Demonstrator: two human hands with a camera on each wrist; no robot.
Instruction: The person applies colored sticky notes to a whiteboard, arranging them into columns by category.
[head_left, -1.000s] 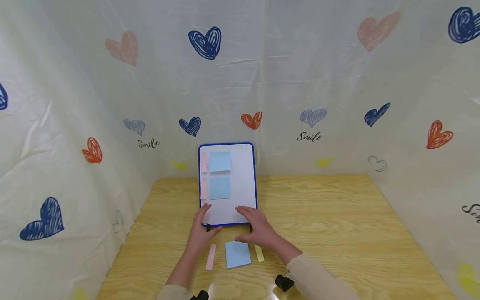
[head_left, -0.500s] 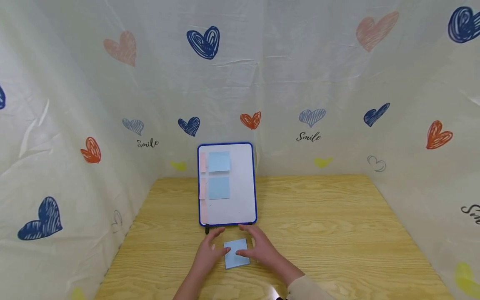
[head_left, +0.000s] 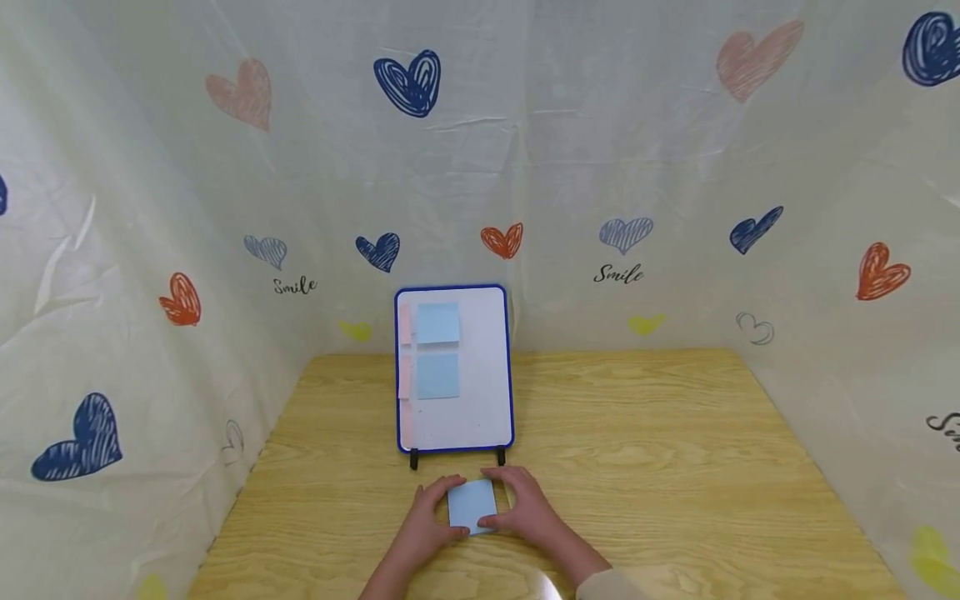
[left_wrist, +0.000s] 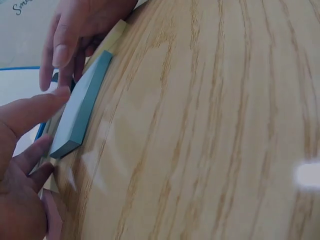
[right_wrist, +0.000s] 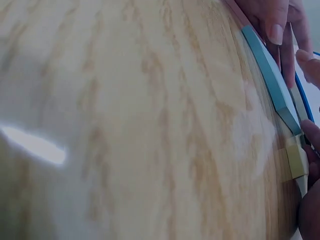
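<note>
A pad of blue sticky notes (head_left: 472,502) lies on the wooden table between both hands. My left hand (head_left: 424,523) curves around its left side, thumb by the near edge and fingers by the far corner. Mirroring it, my right hand (head_left: 527,510) spreads thumb and fingers about the right side. In the wrist views the thumbs hover over the pad, with no firm grip visible. A narrow pink pad (left_wrist: 53,215) lies by the left hand, and a small yellow pad (right_wrist: 297,161) by the right; both are hidden in the head view.
Behind the hands stands a blue-framed whiteboard (head_left: 483,392) on black feet (head_left: 414,459). It carries two blue notes (head_left: 438,377) in a column, with pink strips (head_left: 406,323) down its left edge. A curtain printed with hearts (head_left: 502,241) surrounds the table (head_left: 637,467).
Both hands have drawn back from the whiteboard's lower part toward me and come down around the blue pad. A third pink strip on the board, earlier behind the left hand, now shows.
</note>
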